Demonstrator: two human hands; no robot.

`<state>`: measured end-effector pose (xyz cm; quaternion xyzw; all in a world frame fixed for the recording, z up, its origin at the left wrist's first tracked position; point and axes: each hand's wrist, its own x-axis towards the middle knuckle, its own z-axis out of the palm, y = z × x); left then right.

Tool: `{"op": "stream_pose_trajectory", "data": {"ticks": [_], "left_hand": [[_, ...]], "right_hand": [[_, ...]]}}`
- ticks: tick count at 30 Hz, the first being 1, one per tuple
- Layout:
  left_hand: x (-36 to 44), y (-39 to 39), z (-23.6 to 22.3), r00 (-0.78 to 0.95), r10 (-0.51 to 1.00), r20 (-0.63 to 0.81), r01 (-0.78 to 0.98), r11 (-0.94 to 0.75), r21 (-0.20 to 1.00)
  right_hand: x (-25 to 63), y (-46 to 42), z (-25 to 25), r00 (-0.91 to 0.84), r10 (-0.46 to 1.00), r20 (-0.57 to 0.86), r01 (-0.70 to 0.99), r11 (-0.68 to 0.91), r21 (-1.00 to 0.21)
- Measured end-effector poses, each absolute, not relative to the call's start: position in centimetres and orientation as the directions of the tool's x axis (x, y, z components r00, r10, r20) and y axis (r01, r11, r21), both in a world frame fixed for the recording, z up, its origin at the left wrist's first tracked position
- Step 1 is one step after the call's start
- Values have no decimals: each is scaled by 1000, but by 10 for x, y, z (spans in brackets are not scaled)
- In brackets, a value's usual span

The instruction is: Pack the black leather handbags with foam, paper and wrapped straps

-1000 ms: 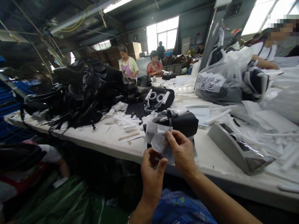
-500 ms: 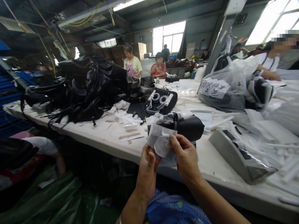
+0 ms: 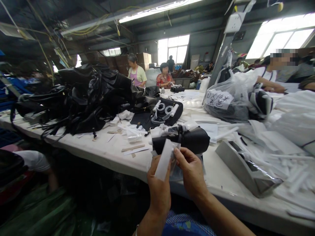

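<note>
Between my hands is a sheet of thin white tissue paper, with one side folded into a narrow strip. My left hand is closed around its lower left part. The thumb and fingers of my right hand pinch its upper right edge. Just behind the paper, a black handbag lies on the white-topped table, its strap and fittings partly wrapped in white and clear material. What the paper may cover inside the fold is hidden.
A heap of black bags covers the table's left. To the right stand a grey tape dispenser, white foam strips and a labelled clear plastic bag. Co-workers sit or stand across the table; another person's arm is at lower left.
The paper, spread out flatter before, is now folded over into a strip. My left hand has turned, its back now facing me. The whole view has shifted slightly.
</note>
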<state>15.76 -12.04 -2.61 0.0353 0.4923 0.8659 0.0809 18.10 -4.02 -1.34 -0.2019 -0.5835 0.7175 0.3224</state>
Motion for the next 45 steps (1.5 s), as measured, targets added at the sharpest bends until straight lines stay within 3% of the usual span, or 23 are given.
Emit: {"op": "stream_pose_trajectory", "data": {"ticks": [3, 6, 10, 16, 19, 23, 27, 29, 31, 33, 35, 38, 45], "left_hand": [[156, -126, -28, -984, 134, 119, 62, -365, 929], [154, -134, -31, -928, 132, 350, 324, -185, 928], [150, -146, -36, -739, 234, 632, 641, -49, 766], [141, -158, -33, -574, 295, 764, 808, 50, 587], [137, -160, -32, -440, 313, 842, 898, 122, 423], [133, -160, -34, -297, 364, 883, 951, 197, 239], [135, -162, -38, -246, 382, 891, 962, 207, 177], [138, -166, -39, -271, 414, 869, 962, 150, 228], [142, -172, -37, -398, 420, 816, 905, 31, 425], [145, -175, -33, -647, 387, 656, 677, -102, 728], [144, -173, -26, -832, 404, 380, 333, -184, 925], [139, -164, -12, -828, 552, 95, 24, -133, 991], [133, -152, 2, -757, 652, -37, -152, -121, 981]], "right_hand": [[182, -37, -8, -749, 657, 83, -227, -138, -964], [182, -35, -4, -742, 667, 63, -250, -189, -950], [180, -30, -2, -772, 631, -73, -211, -364, -907], [187, -17, 4, -886, 455, -88, -140, -444, -885], [196, -12, 8, -937, 344, -54, -124, -476, -870], [206, -8, 15, -968, 247, 37, -113, -300, -947], [204, -8, 19, -931, 364, 23, -54, -76, -996], [201, -7, 18, -909, 414, 34, -47, -21, -999], [199, -5, 17, -905, 423, 57, -58, 11, -998], [198, -2, 15, -903, 423, 73, -67, 28, -997], [197, 0, 12, -902, 424, 85, -72, 46, -996], [196, 0, 9, -903, 419, 94, -71, 69, -995], [198, 6, 0, -891, 438, 115, -103, 52, -993]]}}
